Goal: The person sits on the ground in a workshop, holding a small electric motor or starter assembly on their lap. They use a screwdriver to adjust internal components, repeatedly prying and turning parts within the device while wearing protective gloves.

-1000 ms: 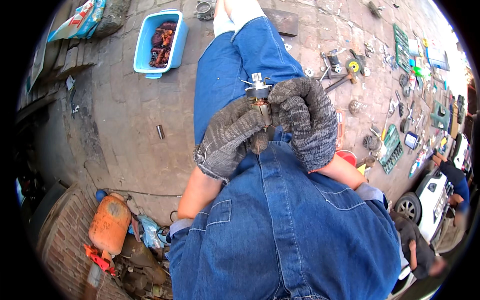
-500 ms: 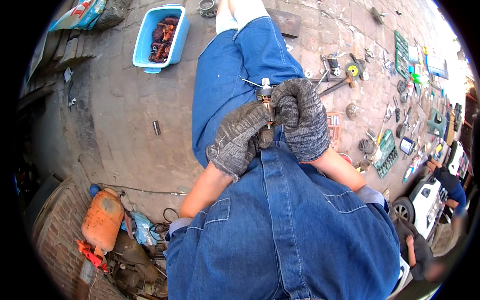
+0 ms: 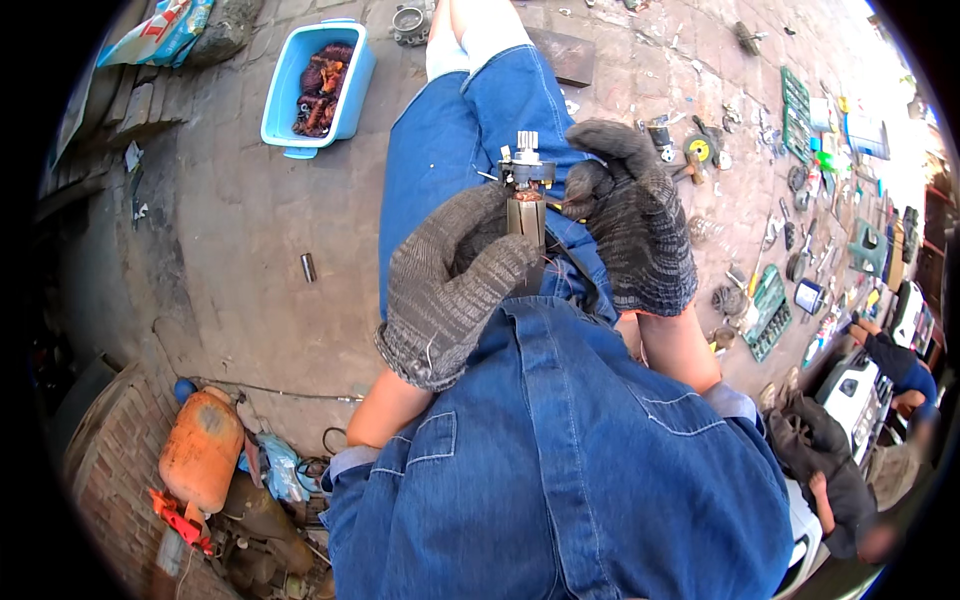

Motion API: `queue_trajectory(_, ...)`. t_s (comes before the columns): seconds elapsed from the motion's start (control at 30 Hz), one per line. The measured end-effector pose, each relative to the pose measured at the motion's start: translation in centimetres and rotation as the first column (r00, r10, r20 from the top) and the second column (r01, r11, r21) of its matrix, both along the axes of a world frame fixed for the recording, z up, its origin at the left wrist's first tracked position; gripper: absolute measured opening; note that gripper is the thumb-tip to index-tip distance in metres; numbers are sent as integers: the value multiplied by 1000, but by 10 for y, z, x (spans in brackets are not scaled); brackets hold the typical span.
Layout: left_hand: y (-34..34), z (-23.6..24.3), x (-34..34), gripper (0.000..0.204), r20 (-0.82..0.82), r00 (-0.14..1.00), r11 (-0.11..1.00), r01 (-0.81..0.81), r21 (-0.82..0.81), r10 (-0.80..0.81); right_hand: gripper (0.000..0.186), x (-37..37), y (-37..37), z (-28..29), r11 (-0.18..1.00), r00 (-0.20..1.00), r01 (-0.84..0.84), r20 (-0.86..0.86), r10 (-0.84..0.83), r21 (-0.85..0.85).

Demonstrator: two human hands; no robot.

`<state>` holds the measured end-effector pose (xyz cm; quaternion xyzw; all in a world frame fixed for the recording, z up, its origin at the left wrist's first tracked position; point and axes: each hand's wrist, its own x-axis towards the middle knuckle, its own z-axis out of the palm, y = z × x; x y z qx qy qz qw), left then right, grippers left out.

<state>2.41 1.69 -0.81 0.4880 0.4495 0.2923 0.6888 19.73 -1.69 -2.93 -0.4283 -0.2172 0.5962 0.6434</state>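
In front of my lap I hold a motor armature (image 3: pixel 526 219) upright. It has a toothed silver gear on top, a dark collar below that, copper windings and a grey steel core. My left hand (image 3: pixel 450 275), in a dark grey knitted glove, is closed round its lower part, thumb across the front. My right hand (image 3: pixel 640 225), gloved alike, stands just right of the armature with thumb and forefinger apart. A thin piece with a yellowish part shows between it and the armature; its kind is unclear. The armature's lower end is hidden by the left glove.
A blue tub (image 3: pixel 358 95) of copper-coloured coils stands ahead left. A small metal cylinder (image 3: pixel 308 267) lies on the paving. Rightward are a hammer (image 3: pixel 693 167), a green socket case (image 3: pixel 768 315) and scattered tools. An orange tank (image 3: pixel 202 450) lies near left. A person (image 3: pixel 822 470) is at far right.
My right hand has come off the armature and opened out to the right. The left hand has shifted left and turned, showing more of the armature's core.
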Motion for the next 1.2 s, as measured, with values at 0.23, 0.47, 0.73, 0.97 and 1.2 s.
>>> queue_trajectory(0.23, 2, 11, 1, 31, -96, 995, 980, 60, 190, -42, 42, -3, 7, 8, 946, 961, -275, -20, 276, -172)
queue_trajectory(0.47, 5, 19, -5, 20, -170, 985, 946, 89, 313, -36, 52, -2, 11, 23, 960, 977, -206, 17, 213, -189)
queue_trajectory(0.73, 6, 19, -3, 16, -410, 910, 715, 327, 618, -62, 46, -7, 9, 18, 987, 958, -141, 241, 154, -72)
queue_trajectory(0.97, 4, 11, -15, 16, 234, 932, 901, 167, 401, -277, 40, -27, 4, 9, 994, 734, -106, 676, 71, 11)
queue_trajectory(1.2, 13, 15, -18, 17, 72, 986, 987, -142, -76, 147, 46, -7, 4, -2, 983, 979, -171, -119, 163, -64)
